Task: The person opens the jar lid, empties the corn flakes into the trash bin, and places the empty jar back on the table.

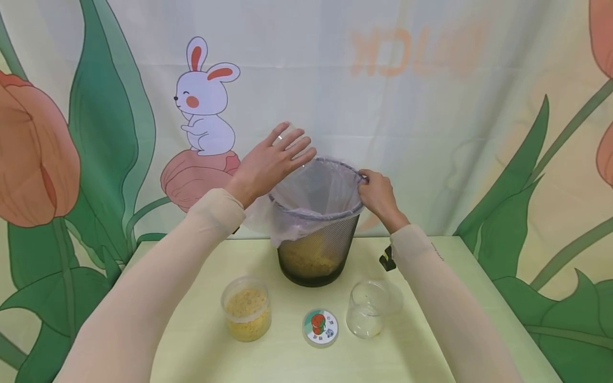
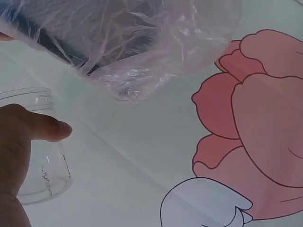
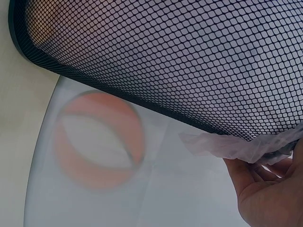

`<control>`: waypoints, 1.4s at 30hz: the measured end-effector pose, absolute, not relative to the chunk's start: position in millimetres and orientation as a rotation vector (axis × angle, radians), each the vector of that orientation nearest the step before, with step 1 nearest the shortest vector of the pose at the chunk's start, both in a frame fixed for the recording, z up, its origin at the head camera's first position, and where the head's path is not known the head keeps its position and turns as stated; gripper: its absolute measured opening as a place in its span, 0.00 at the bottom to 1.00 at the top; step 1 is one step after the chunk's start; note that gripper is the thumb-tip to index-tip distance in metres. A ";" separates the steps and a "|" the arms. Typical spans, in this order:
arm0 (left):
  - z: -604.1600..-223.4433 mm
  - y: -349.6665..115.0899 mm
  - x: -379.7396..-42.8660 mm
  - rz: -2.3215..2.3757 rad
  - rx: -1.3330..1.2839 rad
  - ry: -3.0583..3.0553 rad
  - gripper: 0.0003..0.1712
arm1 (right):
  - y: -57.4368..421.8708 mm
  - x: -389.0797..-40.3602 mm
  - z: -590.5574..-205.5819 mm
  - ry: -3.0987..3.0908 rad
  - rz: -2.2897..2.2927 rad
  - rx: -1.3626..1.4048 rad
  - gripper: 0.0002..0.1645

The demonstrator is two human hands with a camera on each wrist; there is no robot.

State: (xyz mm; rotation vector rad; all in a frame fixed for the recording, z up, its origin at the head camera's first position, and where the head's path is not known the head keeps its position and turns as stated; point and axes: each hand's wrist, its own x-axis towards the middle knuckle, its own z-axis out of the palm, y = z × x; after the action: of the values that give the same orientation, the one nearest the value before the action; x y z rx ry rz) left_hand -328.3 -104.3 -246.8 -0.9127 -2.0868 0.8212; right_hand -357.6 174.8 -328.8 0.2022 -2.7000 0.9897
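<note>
So, counting up: one wire-mesh bin [image 1: 346,236], dark and round, wider at the mouth, standing at the back of the worktop [image 1: 287,361]. One thin, crinkly, see-through plastic liner [image 1: 293,226] sits inside it, folded over the rim with loose folds hanging outside. Something yellowish shows low down through the mesh.

Two hands. The right hand [image 1: 378,196] has its fingers clenched on the rim, liner caught in the grip. The left hand [image 1: 274,162] is up over the bin's left side, grasping one clear threaded jar [image 2: 47,165] with a few bits stuck inside; the wrist view shows the thumb across it, the other fingers mostly hidden there.

Two more round, see-through containers out front: a tub of crumbly yellow stuff [image 1: 247,314] on the left and a clear container [image 1: 362,322] on the right. Between them, one flat printed disc [image 1: 321,327], round, with red fruit pictured.
</note>
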 end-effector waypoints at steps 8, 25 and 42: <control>-242.5 -103.7 -326.6 0.564 -0.845 -2.177 0.43 | 174.7 -357.1 -328.1 -2.695 0.994 0.196 0.30; -232.3 -94.6 -321.4 -0.028 -0.647 -2.276 0.45 | 173.2 -357.5 -326.4 -2.716 0.986 0.165 0.32; -230.9 -105.5 -310.0 -0.310 -0.560 -2.276 0.51 | 172.6 -358.1 -325.2 -2.725 1.008 0.141 0.35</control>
State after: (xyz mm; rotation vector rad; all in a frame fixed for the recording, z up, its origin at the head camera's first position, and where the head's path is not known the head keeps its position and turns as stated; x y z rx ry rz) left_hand -310.0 -105.5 -230.9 -0.5604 -2.2761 -0.3105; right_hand -358.1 172.6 -325.2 0.1405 -2.7248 1.0078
